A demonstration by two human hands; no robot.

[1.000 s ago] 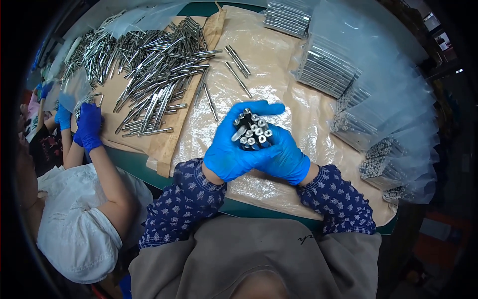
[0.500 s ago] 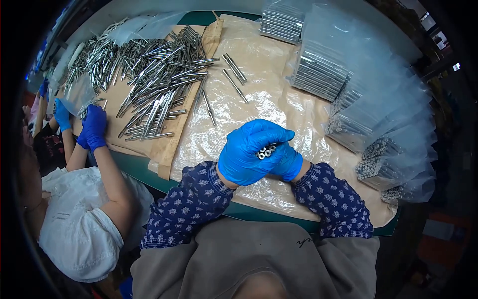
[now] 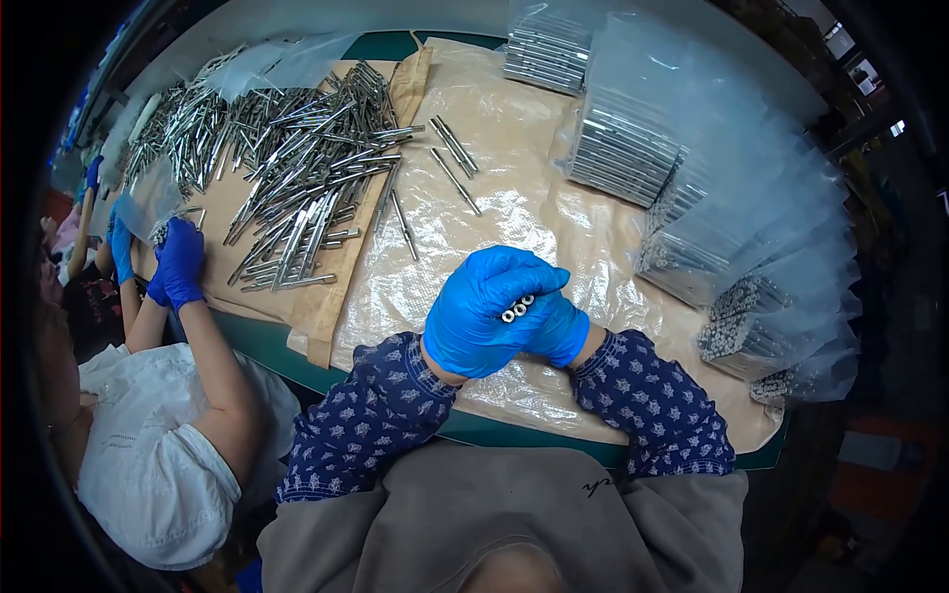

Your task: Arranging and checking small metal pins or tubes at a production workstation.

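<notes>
My blue-gloved left hand and my right hand are clasped together, fingers wrapped round a small bundle of metal rods. Only the round, hollow-looking ends of the rods peek out between the gloves; their length is hidden. Both hands are above the sheeted table, near its front edge. Beyond them, a few loose shiny rods lie on the plastic sheet. Further left is a big tangled pile of similar slim metal rods.
Neatly stacked rods in clear plastic bags line the right side of the table. A tan plastic sheet covers the green tabletop. At left, a co-worker in white works with purple gloves; another blue-gloved hand shows beyond.
The clasped hands have shifted slightly, and fewer rod ends show between the gloves. The whole view has moved a little. The loose rods and bagged stacks stay where they were.
</notes>
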